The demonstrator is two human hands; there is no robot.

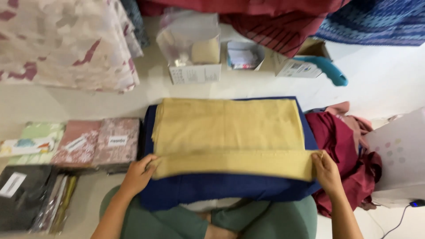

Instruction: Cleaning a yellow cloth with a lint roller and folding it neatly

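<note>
Left grip (141, 171): closed on the near left corner of the mustard cloth (228, 128), fingers curled over the folded edge, thumb side hidden under the fabric.
Right grip (326, 170): pinched shut on the near right corner of the same cloth, fingertips on top of the fold, forearm running down to the near right edge.
Folded edge (234, 163): a narrow band turned back along the near side, stretched flat between the two hands, somewhat blurred.
Mustard cloth: spread in a rectangle at mid-scene, lying on the navy cloth (221, 188), far edge just short of the navy far edge.
Navy cloth: wider than the mustard one, showing as a border at left, right and near, draped over the lap.
Legs (265, 219): crossed, in green trousers, at the near edge below the navy cloth; a bare foot between them.
Floor (380, 79): pale, carrying everything around.
Right of the cloths: a heap of maroon fabric (343, 146), touching the navy edge; beyond it a white bag with pastel dots (398, 155).
Left: flat packets of patterned fabric (95, 141) in pink and green, near them dark packets (26, 194) in clear wrap.
Far: small white boxes (195, 71), a clear plastic bag (188, 28) on one, a teal handle (330, 71) beside another.
Far left: floral pale fabric (66, 40), hanging.
Far right: red and blue patterned textiles (367, 17).
</note>
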